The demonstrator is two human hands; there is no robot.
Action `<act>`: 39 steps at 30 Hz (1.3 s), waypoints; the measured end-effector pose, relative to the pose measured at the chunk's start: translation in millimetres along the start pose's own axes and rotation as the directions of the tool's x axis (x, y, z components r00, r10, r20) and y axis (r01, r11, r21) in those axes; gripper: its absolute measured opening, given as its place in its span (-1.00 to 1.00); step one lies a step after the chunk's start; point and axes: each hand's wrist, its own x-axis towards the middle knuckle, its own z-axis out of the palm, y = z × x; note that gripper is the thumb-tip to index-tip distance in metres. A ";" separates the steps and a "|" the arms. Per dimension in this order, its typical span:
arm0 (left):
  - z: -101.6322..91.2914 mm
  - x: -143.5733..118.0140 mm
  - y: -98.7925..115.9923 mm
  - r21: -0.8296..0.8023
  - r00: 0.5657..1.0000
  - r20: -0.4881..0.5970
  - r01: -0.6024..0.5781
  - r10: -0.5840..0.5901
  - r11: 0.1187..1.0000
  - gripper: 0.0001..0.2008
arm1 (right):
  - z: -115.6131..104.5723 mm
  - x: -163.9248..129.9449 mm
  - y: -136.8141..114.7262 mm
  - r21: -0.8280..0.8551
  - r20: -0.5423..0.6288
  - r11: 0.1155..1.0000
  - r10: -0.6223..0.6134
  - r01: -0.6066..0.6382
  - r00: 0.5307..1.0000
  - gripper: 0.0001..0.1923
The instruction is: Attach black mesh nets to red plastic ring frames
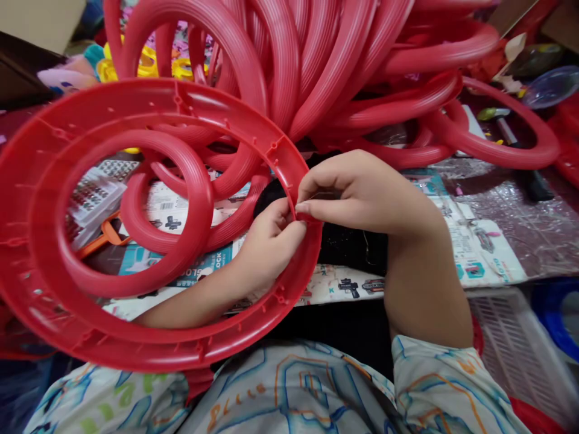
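Note:
A large red plastic ring (181, 105) is tilted up at the left, its hollow side with small ribs and pegs facing me. My left hand (271, 244) reaches through its opening, fingers closed on the rim at the right. Right beside those fingertips, my right hand (362, 193) is closed in a pinch at the same part of the rim. A fine, thread-like strand shows by its fingers, but what they hold is too small to make out. Smaller ribbed red rings (199, 199) lie behind and through the big ring's opening.
Many ribbed red rings (312, 66) are heaped at the back. A compartment box of small parts (97, 196) and an orange tool (108, 235) lie left. Printed cardboard (484, 247) and black cloth (353, 247) cover the near table. A white basket (515, 343) stands low right.

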 end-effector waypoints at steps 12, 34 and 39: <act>-7.9 0.8 0.4 0.325 0.994 0.032 -0.113 0.109 0.939 -0.89 | -3.1 -0.3 -3.1 -0.183 0.062 0.978 -0.087 0.097 0.994 -0.87; -8.5 -0.2 9.0 0.597 0.994 0.067 -0.107 0.083 0.795 -0.88 | -6.2 2.4 -2.2 -0.152 0.126 0.987 -0.023 0.042 0.992 -0.86; -8.3 0.4 7.0 0.544 0.991 0.104 -0.123 0.079 0.830 -0.90 | -6.6 2.0 -0.2 -0.171 0.153 0.984 -0.018 0.045 0.988 -0.83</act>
